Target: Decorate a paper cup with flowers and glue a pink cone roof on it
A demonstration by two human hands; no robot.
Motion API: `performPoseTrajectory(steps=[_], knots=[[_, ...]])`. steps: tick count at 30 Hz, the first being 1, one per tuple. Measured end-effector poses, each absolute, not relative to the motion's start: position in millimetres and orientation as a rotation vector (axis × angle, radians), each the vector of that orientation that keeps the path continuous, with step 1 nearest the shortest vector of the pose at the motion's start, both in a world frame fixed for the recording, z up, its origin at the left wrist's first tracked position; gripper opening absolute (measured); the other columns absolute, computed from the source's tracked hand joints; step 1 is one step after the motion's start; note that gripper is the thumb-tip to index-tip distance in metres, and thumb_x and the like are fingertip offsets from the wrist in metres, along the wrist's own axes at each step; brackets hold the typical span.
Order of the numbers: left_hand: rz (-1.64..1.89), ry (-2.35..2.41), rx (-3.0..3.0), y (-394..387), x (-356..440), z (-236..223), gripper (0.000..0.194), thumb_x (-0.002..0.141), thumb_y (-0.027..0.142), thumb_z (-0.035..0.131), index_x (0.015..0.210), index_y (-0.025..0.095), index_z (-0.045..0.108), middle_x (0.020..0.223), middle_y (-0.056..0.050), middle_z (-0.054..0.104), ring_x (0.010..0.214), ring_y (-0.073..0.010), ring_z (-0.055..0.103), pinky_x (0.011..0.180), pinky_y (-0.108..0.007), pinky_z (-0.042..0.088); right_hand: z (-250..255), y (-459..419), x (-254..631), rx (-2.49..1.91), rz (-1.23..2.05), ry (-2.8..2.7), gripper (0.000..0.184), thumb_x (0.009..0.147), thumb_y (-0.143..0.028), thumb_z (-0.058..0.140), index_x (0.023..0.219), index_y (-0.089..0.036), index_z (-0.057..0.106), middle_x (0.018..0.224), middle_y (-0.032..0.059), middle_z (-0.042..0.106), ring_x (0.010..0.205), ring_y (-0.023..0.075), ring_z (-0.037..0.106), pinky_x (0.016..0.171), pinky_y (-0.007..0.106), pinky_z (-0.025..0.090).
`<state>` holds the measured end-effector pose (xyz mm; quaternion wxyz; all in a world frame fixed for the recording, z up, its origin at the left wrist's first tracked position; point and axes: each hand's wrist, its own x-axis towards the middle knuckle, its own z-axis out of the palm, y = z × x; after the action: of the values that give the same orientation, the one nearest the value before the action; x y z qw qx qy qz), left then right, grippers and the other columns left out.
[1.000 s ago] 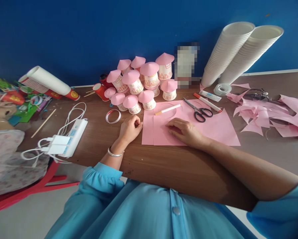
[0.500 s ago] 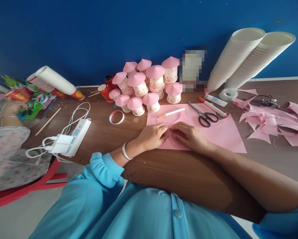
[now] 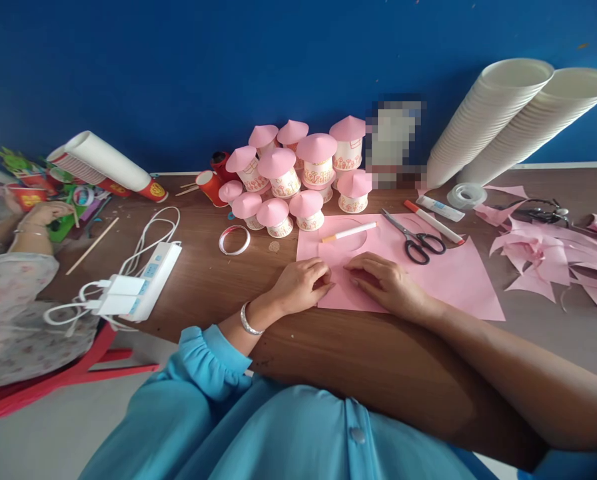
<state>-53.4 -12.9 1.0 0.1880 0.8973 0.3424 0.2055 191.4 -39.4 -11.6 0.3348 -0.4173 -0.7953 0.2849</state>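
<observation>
A sheet of pink paper (image 3: 458, 287) lies on the table in front of me, with what looks like another layer's edge showing at its left. My left hand (image 3: 303, 287) rests at the paper's left edge, fingers loosely curled and thumb apart from them. Over the middle of the paper lies my right hand (image 3: 391, 287), its fingers bent and a gap between them and the thumb. I see nothing held in either hand. A white marker with an orange end (image 3: 348, 232) lies on the paper beside a drawn curve. Black-handled scissors (image 3: 417, 245) rest on its upper part.
Paper-cup houses with pink cone roofs (image 3: 317, 157) stand behind the paper. At right are cup stacks (image 3: 488, 113), a glue tube (image 3: 441, 208), clear tape (image 3: 467, 196), an orange marker (image 3: 434, 222) and pink scraps (image 3: 538, 250). Leftward are a tape roll (image 3: 234, 240), power strip (image 3: 153, 280) and another person's hand (image 3: 46, 217).
My hands have drawn slightly apart, leaving a wider strip of pink paper between them. The view has shifted slightly. At far left, the other person's hand has moved.
</observation>
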Motion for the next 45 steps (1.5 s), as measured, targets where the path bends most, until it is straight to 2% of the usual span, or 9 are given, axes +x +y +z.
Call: performPoseTrajectory(steps=[8, 12, 18, 20, 22, 24, 34, 40, 45], knots=[[0.571, 0.986, 2.532, -13, -53, 4, 0.018, 0.096, 0.029, 0.064, 0.084, 0.02, 0.054, 0.078, 0.001, 0.064, 0.068, -0.0131, 0.061, 0.063, -0.025, 0.047, -11, -39, 192, -1.076, 0.764, -2.074, 0.018, 0.1, -0.028, 0.056, 0.113, -0.02, 0.066, 0.109, 0.0102, 0.073, 0.099, 0.0226, 0.072, 0.087, 0.037, 0.061], [0.583, 1.119, 2.617, -7, -53, 13, 0.007, 0.099, 0.027, 0.06, 0.1, 0.02, 0.059, 0.099, -0.004, 0.07, 0.082, -0.0158, 0.069, 0.067, -0.027, 0.052, -10, -39, 192, -1.076, 0.755, -2.076, 0.019, 0.1, -0.027, 0.055, 0.114, -0.021, 0.066, 0.11, 0.0108, 0.073, 0.1, 0.0227, 0.072, 0.088, 0.037, 0.061], [0.493, 1.253, 2.9, 23, -37, 21, 0.029, 0.098, 0.025, 0.059, 0.127, 0.019, 0.059, 0.122, -0.011, 0.068, 0.104, -0.0243, 0.07, 0.072, -0.032, 0.053, -6, -39, 193, -1.069, 0.74, -2.104, 0.019, 0.1, -0.024, 0.055, 0.114, -0.021, 0.067, 0.111, 0.0103, 0.073, 0.101, 0.0221, 0.072, 0.09, 0.036, 0.061], [0.426, 1.287, 2.976, 33, -28, 15, 0.026, 0.098, 0.025, 0.059, 0.123, 0.015, 0.061, 0.118, -0.013, 0.069, 0.098, -0.0261, 0.07, 0.07, -0.035, 0.052, -6, -39, 193, -1.07, 0.735, -2.106, 0.019, 0.1, -0.025, 0.055, 0.114, -0.021, 0.067, 0.111, 0.0103, 0.073, 0.101, 0.0221, 0.072, 0.09, 0.036, 0.061], [0.38, 1.318, 3.018, 40, -21, 8, 0.017, 0.101, 0.019, 0.051, 0.105, 0.016, 0.066, 0.099, -0.01, 0.07, 0.09, -0.0253, 0.069, 0.067, -0.035, 0.049, -6, -39, 193, -1.07, 0.731, -2.11, 0.019, 0.1, -0.024, 0.055, 0.115, -0.021, 0.067, 0.112, 0.0104, 0.073, 0.102, 0.0219, 0.072, 0.091, 0.036, 0.061], [0.383, 1.313, 3.026, 42, -19, 3, 0.021, 0.102, 0.017, 0.047, 0.097, 0.017, 0.066, 0.092, -0.009, 0.068, 0.084, -0.0231, 0.067, 0.065, -0.034, 0.047, -7, -39, 193, -1.068, 0.728, -2.112, 0.019, 0.1, -0.024, 0.055, 0.115, -0.02, 0.067, 0.113, 0.0106, 0.073, 0.102, 0.0219, 0.072, 0.091, 0.036, 0.061], [0.546, 1.263, 2.872, 25, -35, -4, 0.019, 0.105, 0.023, 0.047, 0.102, 0.02, 0.065, 0.1, -0.005, 0.071, 0.09, -0.0185, 0.068, 0.069, -0.03, 0.048, -5, -44, 191, -1.085, 0.665, -2.148, 0.021, 0.1, -0.022, 0.054, 0.118, -0.021, 0.066, 0.114, 0.0104, 0.072, 0.102, 0.0218, 0.072, 0.09, 0.037, 0.063], [0.56, 1.278, 2.798, 32, -38, -7, 0.018, 0.104, 0.024, 0.048, 0.108, 0.019, 0.065, 0.106, -0.007, 0.07, 0.096, -0.019, 0.069, 0.078, -0.029, 0.052, -8, -55, 183, -1.011, 0.322, -2.326, 0.032, 0.101, -0.023, 0.055, 0.131, -0.018, 0.064, 0.131, 0.015, 0.07, 0.124, 0.0297, 0.065, 0.101, 0.049, 0.06], [0.588, 1.238, 2.764, 34, -41, -10, 0.018, 0.104, 0.022, 0.047, 0.109, 0.018, 0.064, 0.107, -0.008, 0.069, 0.097, -0.0201, 0.068, 0.082, -0.031, 0.054, -20, -65, 180, -0.962, 0.099, -2.534, 0.068, 0.097, -0.045, 0.064, 0.149, -0.004, 0.047, 0.152, 0.0249, 0.053, 0.141, 0.0383, 0.053, 0.112, 0.058, 0.052]])
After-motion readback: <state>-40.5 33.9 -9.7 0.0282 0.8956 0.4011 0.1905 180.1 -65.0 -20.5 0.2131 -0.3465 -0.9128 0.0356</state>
